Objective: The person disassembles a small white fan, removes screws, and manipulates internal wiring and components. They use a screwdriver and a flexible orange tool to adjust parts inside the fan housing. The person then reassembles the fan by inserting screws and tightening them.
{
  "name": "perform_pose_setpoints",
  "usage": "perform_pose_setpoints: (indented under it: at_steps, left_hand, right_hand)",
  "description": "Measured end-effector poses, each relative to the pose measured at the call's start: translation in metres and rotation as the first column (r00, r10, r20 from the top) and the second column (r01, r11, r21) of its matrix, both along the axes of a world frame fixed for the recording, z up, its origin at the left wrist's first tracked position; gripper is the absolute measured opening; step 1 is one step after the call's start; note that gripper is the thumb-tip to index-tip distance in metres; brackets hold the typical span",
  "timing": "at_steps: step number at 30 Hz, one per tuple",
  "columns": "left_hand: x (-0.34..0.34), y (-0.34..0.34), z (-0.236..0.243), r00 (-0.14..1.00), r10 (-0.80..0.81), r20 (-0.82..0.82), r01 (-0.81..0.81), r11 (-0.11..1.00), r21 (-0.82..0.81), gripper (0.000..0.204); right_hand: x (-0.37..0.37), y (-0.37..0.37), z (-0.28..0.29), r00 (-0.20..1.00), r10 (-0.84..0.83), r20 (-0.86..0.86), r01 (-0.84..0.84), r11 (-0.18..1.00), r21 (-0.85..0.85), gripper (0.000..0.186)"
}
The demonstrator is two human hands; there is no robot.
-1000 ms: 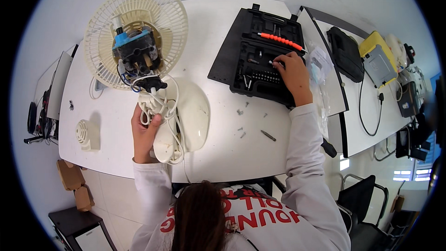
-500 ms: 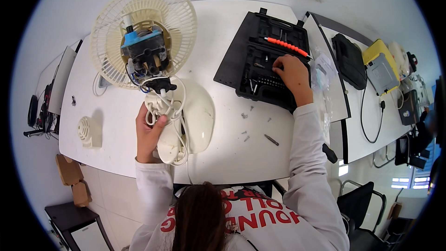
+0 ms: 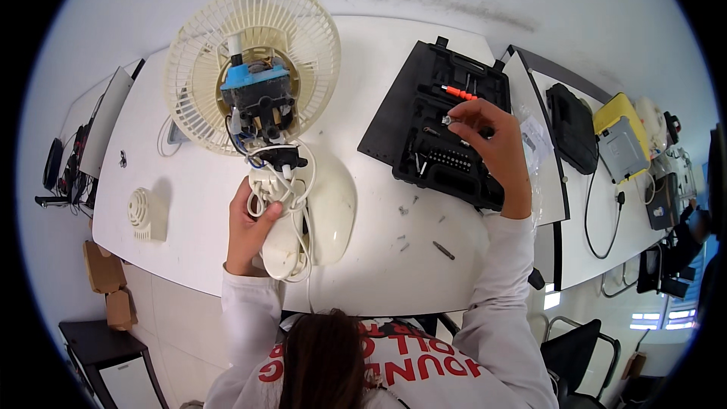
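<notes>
My left hand (image 3: 250, 231) grips the white neck and coiled cord of a fan, whose pale base (image 3: 333, 216) rests on the desk. Above it are the round grille (image 3: 197, 45) and exposed black motor (image 3: 265, 110) with a blue top (image 3: 250, 74). My right hand (image 3: 496, 148) pinches a small metal piece (image 3: 448, 120) over the open black toolbox (image 3: 413, 168), partly covering the orange flexible shaft (image 3: 458, 92) in it. Several loose screws (image 3: 404, 210) and a dark bit (image 3: 443, 250) lie between my hands and the desk's front edge.
A cream plastic housing (image 3: 148, 216) sits at the left. To the right, a second desk (image 3: 575, 220) holds a closed black case (image 3: 572, 129), a yellow-grey case (image 3: 621, 136) and cables. Black chairs (image 3: 583, 356) stand below; a person (image 3: 685, 238) is at the far right.
My right hand has risen from among the toolbox compartments and now has a small metal piece between thumb and fingers. My left hand keeps its grip. The whole view has shifted slightly downward.
</notes>
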State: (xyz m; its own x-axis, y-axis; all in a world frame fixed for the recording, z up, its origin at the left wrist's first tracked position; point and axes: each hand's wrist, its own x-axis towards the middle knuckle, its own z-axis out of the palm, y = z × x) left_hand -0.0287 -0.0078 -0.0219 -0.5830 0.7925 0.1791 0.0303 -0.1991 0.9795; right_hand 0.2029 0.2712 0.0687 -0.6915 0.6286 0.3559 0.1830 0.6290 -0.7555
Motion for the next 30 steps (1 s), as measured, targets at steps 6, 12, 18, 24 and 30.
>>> perform_pose_setpoints:
  at_steps: [6, 12, 18, 24, 30]
  left_hand:
    - [-0.003, 0.001, -0.002, 0.999, -0.022, -0.024, 0.022, 1.0, -0.013, 0.046]
    - [-0.002, -0.001, -0.001, 1.0, -0.005, -0.024, 0.004, 1.0, -0.013, 0.046]
    - [-0.004, -0.002, -0.005, 0.999, -0.031, 0.016, 0.031, 0.999, -0.01, 0.049]
    - [-0.003, 0.002, -0.001, 0.999, -0.038, -0.025, 0.039, 0.999, 0.003, 0.048]
    - [-0.001, 0.001, -0.001, 1.0, -0.024, -0.021, 0.024, 0.999, 0.026, 0.046]
  right_hand:
    - [0.011, 0.041, -0.062, 0.831, -0.283, 0.479, 0.175, 0.95, 0.258, 0.011]
    - [-0.008, 0.041, -0.072, 0.906, -0.356, 0.228, 0.23, 0.867, 0.442, 0.012]
    - [-0.024, 0.049, -0.083, 0.83, -0.437, 0.346, 0.122, 0.748, 0.653, 0.019]
    - [-0.031, 0.057, -0.074, 0.776, -0.404, 0.484, -0.025, 0.747, 0.665, 0.01]
    - [-0.023, 0.03, -0.057, 0.942, -0.221, 0.253, 0.126, 0.931, 0.344, 0.007]
